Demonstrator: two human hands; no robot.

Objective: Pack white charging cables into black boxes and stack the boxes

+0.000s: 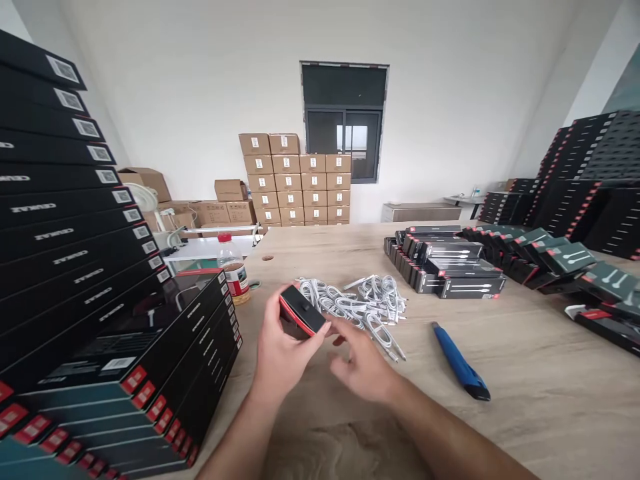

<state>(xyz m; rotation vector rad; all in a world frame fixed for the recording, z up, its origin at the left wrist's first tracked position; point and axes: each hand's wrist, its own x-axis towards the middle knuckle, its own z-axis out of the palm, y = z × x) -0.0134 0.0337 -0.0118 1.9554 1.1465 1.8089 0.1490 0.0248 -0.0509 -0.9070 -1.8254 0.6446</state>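
Observation:
My left hand [280,357] is closed around a small black box [303,309] with a red lower edge, holding it tilted above the table. My right hand [363,360] is at the box's near right corner, its fingertips close to or touching it. Its thumb stands apart from the fingers, and nothing shows between them. Just beyond the hands lies a loose pile of coiled white cables [367,300]. To the right, a blue utility knife [457,360] rests on the table.
Tall stacks of black boxes [200,350] crowd the left side. A bottle with a red cap [235,270] stands beside them. Small cable boxes [473,287] are piled at right, with a row of open-looking boxes [570,257] farther right. Brown cartons [287,180] stand by the wall.

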